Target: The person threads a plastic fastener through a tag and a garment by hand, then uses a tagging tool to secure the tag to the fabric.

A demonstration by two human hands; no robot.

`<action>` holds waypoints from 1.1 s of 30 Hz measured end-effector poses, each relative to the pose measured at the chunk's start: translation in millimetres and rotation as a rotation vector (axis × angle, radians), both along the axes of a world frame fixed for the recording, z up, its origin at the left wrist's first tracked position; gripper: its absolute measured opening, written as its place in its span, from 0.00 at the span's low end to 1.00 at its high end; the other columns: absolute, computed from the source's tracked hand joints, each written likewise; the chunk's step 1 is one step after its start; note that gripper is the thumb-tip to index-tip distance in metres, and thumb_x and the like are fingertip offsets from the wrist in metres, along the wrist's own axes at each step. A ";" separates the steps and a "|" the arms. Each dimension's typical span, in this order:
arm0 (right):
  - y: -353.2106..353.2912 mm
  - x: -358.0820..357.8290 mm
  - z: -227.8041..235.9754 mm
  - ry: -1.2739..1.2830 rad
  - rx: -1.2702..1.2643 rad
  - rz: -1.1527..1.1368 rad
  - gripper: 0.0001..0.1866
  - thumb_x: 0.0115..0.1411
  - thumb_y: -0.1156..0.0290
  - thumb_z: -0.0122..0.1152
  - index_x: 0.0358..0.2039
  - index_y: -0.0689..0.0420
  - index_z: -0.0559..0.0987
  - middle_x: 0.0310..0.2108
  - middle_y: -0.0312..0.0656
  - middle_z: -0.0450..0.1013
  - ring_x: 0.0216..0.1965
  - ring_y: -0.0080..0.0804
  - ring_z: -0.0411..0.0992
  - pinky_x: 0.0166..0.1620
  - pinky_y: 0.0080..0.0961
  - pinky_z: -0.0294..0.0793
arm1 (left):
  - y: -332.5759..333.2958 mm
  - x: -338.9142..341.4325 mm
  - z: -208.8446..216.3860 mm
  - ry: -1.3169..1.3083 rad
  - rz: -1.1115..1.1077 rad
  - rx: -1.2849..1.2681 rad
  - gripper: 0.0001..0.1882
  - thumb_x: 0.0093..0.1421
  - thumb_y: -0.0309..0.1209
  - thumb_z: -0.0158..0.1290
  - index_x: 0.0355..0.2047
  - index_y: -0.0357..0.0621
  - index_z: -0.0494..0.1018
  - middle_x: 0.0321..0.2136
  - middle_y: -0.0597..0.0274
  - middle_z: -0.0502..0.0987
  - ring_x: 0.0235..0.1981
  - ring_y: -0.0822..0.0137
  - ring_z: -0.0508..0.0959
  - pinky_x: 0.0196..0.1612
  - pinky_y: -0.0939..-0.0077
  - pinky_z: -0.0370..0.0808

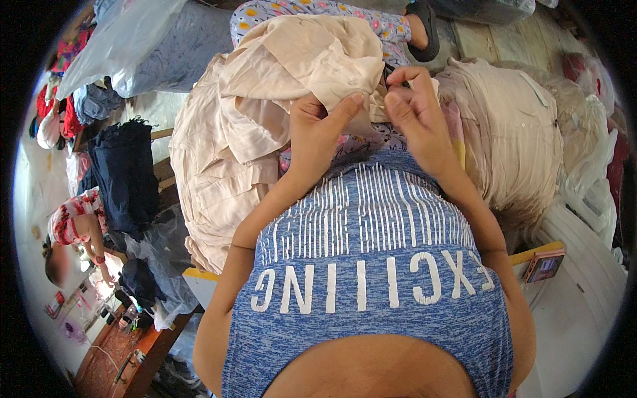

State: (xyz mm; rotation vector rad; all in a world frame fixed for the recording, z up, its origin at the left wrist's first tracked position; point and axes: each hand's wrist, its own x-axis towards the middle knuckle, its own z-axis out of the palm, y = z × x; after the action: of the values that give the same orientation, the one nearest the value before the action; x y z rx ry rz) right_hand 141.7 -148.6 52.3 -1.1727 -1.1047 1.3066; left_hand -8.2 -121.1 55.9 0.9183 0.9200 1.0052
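Observation:
A cream-beige cloth garment (298,56) is bunched over my lap and raised knee. My left hand (320,129) pinches its edge between thumb and fingers. Close by on the right, my right hand (417,113) is closed, with thumb and fingers curled together near the same cloth. A small dark thing (388,71) shows by its fingertips, too little of it visible to name. Under the cloth are my flower-patterned trousers (255,14). More beige garments (222,199) hang in a heap to the left of my lap.
To my right lies a thick stack of folded beige garments (504,126), with clear plastic bags (590,179) beyond. A small phone-like device (544,265) rests on a yellow edge. At left are dark cloth (126,169), a plastic-covered bundle (179,53) and another person (76,222) at a table.

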 end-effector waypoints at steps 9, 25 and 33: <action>20.4 4.8 -4.2 0.107 -0.076 0.143 0.10 0.56 0.68 0.53 0.33 0.62 0.70 0.25 0.32 0.68 0.27 0.15 0.63 0.31 0.13 0.63 | 1.9 -2.7 -6.0 0.045 -0.022 0.087 0.08 0.52 0.22 0.51 0.34 0.33 0.72 0.31 0.60 0.76 0.29 0.76 0.74 0.33 0.84 0.70; 6.4 5.2 13.9 -0.123 0.016 0.075 0.14 0.57 0.72 0.47 0.42 0.60 0.56 0.21 0.37 0.65 0.24 0.22 0.63 0.29 0.19 0.62 | -1.6 -0.2 -1.8 0.140 -0.024 0.106 0.09 0.52 0.23 0.51 0.35 0.33 0.73 0.29 0.63 0.76 0.29 0.78 0.73 0.32 0.86 0.69; -3.1 -12.1 10.8 -0.372 0.120 -0.015 0.10 0.58 0.73 0.44 0.38 0.61 0.57 0.20 0.47 0.66 0.22 0.38 0.68 0.27 0.28 0.65 | -2.5 2.0 -4.0 0.220 -0.009 0.166 0.09 0.52 0.21 0.51 0.34 0.34 0.73 0.28 0.65 0.76 0.28 0.79 0.72 0.32 0.87 0.68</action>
State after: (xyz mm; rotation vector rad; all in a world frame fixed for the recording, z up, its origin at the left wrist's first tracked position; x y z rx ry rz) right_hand 129.6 -151.7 63.1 -1.3640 -1.4174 1.0176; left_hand -6.2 -123.6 51.9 1.1899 1.0254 0.9969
